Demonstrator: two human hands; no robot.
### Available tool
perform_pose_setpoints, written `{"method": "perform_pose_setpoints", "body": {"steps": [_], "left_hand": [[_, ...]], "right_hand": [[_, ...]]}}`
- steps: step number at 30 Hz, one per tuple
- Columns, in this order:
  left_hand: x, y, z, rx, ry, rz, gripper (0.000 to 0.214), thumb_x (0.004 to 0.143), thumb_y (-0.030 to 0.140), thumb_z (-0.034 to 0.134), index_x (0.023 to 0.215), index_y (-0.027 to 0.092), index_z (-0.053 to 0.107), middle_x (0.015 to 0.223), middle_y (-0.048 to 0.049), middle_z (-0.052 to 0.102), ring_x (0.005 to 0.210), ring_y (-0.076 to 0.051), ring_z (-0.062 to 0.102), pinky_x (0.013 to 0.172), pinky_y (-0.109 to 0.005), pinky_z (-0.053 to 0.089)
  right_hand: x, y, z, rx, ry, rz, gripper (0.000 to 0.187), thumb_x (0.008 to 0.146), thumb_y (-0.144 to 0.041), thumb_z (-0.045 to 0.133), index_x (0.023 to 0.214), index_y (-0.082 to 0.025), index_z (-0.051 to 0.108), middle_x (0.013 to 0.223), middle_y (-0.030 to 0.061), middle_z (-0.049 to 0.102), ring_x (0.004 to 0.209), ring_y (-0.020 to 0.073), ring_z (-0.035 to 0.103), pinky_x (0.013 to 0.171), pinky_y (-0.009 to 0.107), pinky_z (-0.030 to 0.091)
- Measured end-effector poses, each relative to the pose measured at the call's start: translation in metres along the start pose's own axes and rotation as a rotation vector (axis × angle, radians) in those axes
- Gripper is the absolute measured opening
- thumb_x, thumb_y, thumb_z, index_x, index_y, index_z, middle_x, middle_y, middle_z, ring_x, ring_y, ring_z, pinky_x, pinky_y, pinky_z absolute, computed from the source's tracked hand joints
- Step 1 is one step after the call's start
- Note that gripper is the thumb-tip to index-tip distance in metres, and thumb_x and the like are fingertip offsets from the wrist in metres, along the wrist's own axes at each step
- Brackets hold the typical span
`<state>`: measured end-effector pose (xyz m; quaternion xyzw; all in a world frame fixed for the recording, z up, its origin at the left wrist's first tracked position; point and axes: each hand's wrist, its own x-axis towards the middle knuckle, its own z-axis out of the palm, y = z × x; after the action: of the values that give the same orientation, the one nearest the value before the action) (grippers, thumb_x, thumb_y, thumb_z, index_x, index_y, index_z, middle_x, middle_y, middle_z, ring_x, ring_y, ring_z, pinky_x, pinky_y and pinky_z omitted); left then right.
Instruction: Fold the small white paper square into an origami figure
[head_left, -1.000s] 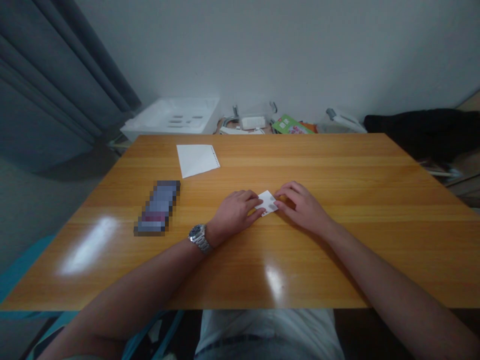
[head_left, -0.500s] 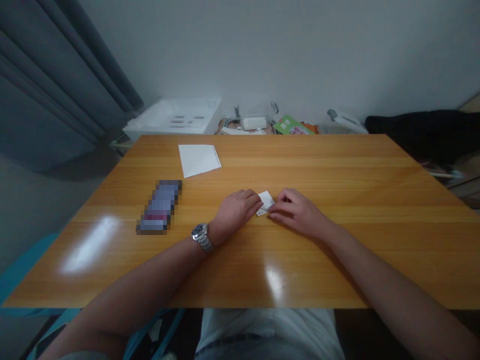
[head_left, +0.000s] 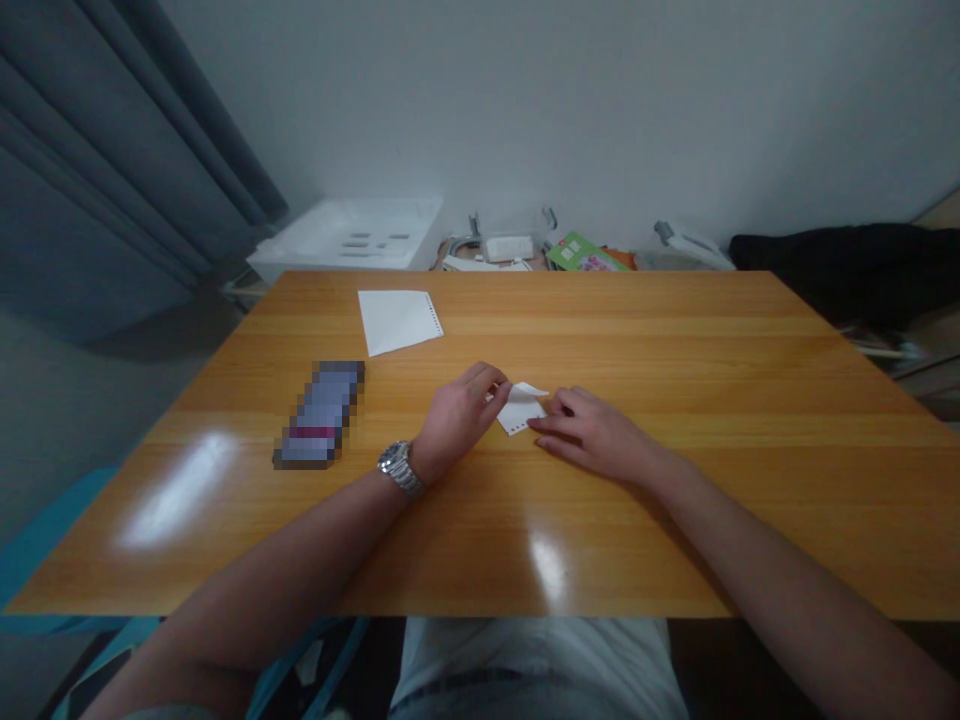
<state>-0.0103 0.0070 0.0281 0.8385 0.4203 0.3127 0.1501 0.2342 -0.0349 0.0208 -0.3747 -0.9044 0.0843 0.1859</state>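
A small folded piece of white paper lies on the table between my hands, with a row of punched holes along its near edge and its far flap lifted. My left hand, a metal watch on its wrist, pinches the paper's far left corner by the flap. At the paper's right side is my right hand, its fingertips gripping the near right edge against the tabletop. The other fingers of that hand are curled.
A larger white sheet with punched holes lies at the far left of the wooden table. A pixelated phone-like object is left of my hands. Beyond the far edge stand a white tray and a green booklet.
My left hand has moved slightly left and away from me, raising a flap so the folded paper opens somewhat. My right hand has shifted slightly and stays at the paper's right edge.
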Motion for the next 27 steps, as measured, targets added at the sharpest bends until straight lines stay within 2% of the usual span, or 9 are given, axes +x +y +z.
{"method": "perform_pose_setpoints", "body": {"steps": [5,9,13,19,23,25,27], "left_hand": [[0.003,-0.009,-0.005,-0.050,0.081,-0.068,0.016,0.102,0.030,0.052,0.097,0.018,0.063,0.098,-0.0034,0.067,0.087,-0.014,0.064,0.069,-0.024,0.052],[0.006,-0.019,-0.007,0.019,0.117,-0.120,0.014,0.098,0.029,0.055,0.091,0.018,0.063,0.092,-0.0031,0.068,0.082,-0.015,0.064,0.069,-0.026,0.051],[0.006,-0.024,-0.010,0.115,0.091,-0.142,0.016,0.097,0.028,0.053,0.088,0.018,0.062,0.093,-0.0046,0.067,0.080,-0.016,0.063,0.067,-0.028,0.050],[0.004,-0.030,-0.013,0.307,0.041,-0.156,0.016,0.094,0.030,0.056,0.083,0.019,0.059,0.100,-0.0067,0.064,0.076,-0.018,0.061,0.061,-0.030,0.047],[0.005,-0.032,-0.012,0.340,0.007,-0.122,0.012,0.093,0.030,0.060,0.096,0.018,0.061,0.111,-0.0101,0.060,0.089,-0.023,0.063,0.075,-0.037,0.054],[0.005,-0.032,-0.010,0.302,-0.005,-0.042,0.020,0.092,0.027,0.062,0.110,0.018,0.061,0.122,-0.0123,0.058,0.102,-0.026,0.062,0.091,-0.042,0.055],[0.006,-0.032,-0.008,0.252,-0.049,0.089,0.027,0.093,0.021,0.061,0.120,0.019,0.061,0.135,-0.0126,0.054,0.120,-0.027,0.057,0.105,-0.045,0.050]], "right_hand": [[0.000,0.004,-0.002,0.022,0.017,0.000,0.026,0.099,-0.033,0.060,0.115,-0.021,0.076,0.109,0.0130,0.067,0.101,0.0257,0.062,0.089,0.045,0.055],[0.000,0.009,-0.003,0.050,0.041,-0.013,0.021,0.098,-0.029,0.061,0.111,-0.024,0.076,0.126,0.0125,0.069,0.115,0.0274,0.063,0.099,0.050,0.053],[-0.001,0.014,-0.002,0.087,0.022,0.002,0.023,0.100,-0.029,0.058,0.115,-0.023,0.073,0.136,0.0122,0.067,0.125,0.0267,0.063,0.105,0.050,0.052],[-0.003,0.019,-0.001,0.089,-0.004,0.045,0.024,0.101,-0.029,0.056,0.118,-0.020,0.070,0.133,0.0124,0.069,0.127,0.0253,0.063,0.108,0.047,0.051],[-0.003,0.018,-0.003,0.091,-0.007,0.066,0.029,0.102,-0.031,0.055,0.126,-0.020,0.067,0.133,0.0121,0.068,0.126,0.0249,0.063,0.108,0.046,0.051],[-0.002,0.016,-0.004,0.091,-0.011,0.069,0.031,0.102,-0.030,0.054,0.129,-0.021,0.066,0.134,0.0117,0.068,0.126,0.0250,0.063,0.108,0.046,0.051],[-0.002,0.015,-0.005,0.087,-0.020,0.072,0.031,0.102,-0.030,0.054,0.130,-0.021,0.066,0.134,0.0121,0.068,0.126,0.0254,0.063,0.107,0.046,0.052]]}}
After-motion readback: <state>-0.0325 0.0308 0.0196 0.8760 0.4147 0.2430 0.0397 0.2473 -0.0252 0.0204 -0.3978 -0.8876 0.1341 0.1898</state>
